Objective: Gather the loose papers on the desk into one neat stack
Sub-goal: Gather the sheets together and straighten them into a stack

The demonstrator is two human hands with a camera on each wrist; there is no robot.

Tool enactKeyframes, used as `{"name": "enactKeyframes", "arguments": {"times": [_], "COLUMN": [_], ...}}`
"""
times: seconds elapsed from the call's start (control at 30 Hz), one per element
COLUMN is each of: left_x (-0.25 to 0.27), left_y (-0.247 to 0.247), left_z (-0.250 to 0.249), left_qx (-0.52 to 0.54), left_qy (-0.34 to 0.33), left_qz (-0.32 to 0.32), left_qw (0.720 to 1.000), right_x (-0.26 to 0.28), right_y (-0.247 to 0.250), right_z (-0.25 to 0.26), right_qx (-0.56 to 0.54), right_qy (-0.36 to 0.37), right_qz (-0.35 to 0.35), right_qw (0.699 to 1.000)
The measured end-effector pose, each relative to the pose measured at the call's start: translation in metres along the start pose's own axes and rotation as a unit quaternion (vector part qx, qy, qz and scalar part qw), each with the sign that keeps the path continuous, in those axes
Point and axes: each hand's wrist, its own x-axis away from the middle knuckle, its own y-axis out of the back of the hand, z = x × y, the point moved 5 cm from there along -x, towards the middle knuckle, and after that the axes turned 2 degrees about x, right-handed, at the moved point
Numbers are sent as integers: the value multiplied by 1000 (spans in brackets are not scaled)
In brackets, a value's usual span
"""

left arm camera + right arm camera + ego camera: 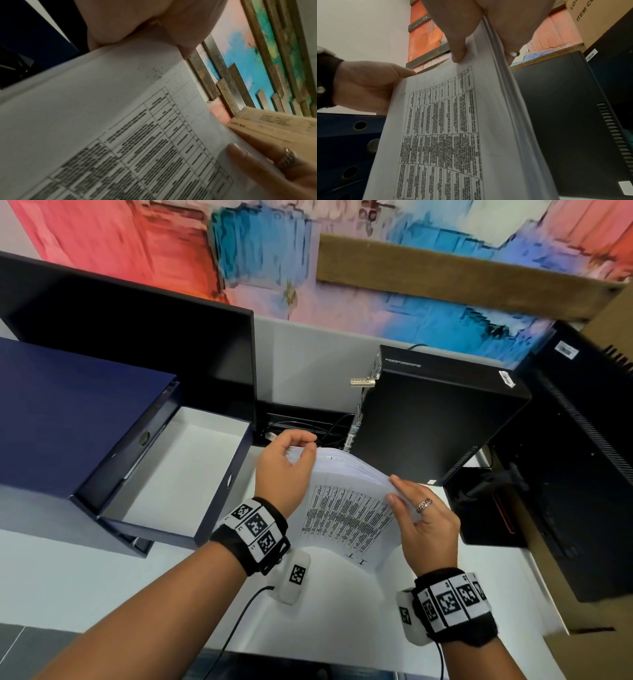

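Observation:
A stack of white papers (346, 508) with a printed table on the top sheet stands tilted on its lower edge on the white desk (102, 583). My left hand (286, 465) grips the stack's upper left corner, fingers curled over the top. My right hand (411, 508) pinches the right edge, thumb on the front sheet, a ring on one finger. The left wrist view shows the papers (102, 121) close up, with the right hand's thumb (243, 157) on them. In the right wrist view the papers (453, 135) bow between the right hand's thumb (457, 44) and the left hand (368, 86).
A dark blue drawer box (68, 419) with an open drawer (178, 477) sits at the left. A black monitor (137, 337) stands behind it. A black computer case (435, 419) and more black equipment (565, 474) stand at the right. Cables (308, 426) lie behind the papers.

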Motion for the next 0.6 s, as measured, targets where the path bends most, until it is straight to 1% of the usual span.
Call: {"name": "enactKeyframes", "arguments": {"times": [0.13, 0.23, 0.3, 0.37, 0.4, 0.43, 0.5, 0.53, 0.57, 0.6], "left_x": [10, 16, 17, 16, 15, 15, 19, 22, 25, 27], "left_y": [6, 8, 9, 12, 13, 14, 13, 12, 11, 10], "left_z": [8, 24, 27, 21, 21, 23, 34, 41, 50, 56], "left_qx": [15, 17, -4, -7, 15, 48, 93, 90, 73, 56], "left_qy": [-29, 1, 15, -8, -17, -12, 35, 65, 89, 101], "left_qz": [43, 95, 85, 67, 68, 79, 111, 126, 135, 141], "left_qw": [999, 995, 996, 998, 997, 996, 989, 986, 984, 983], "right_x": [-1, -4, -8, -9, -8, -6, 2, 8, 14, 20], "right_y": [2, 3, 4, 10, 13, 15, 11, 7, 3, 0], "right_z": [-4, -8, -3, 2, 3, 3, -5, -12, -20, -32], "right_qx": [-1, -8, -3, -9, -32, -72, -161, -179, -190, -216], "right_qy": [-14, -30, -7, 13, 5, -21, -101, -138, -183, -230], "right_qz": [-15, -28, -39, -68, -79, -81, -52, -40, -40, -53], "right_qw": [1000, 999, 999, 998, 996, 994, 980, 973, 964, 948]}}
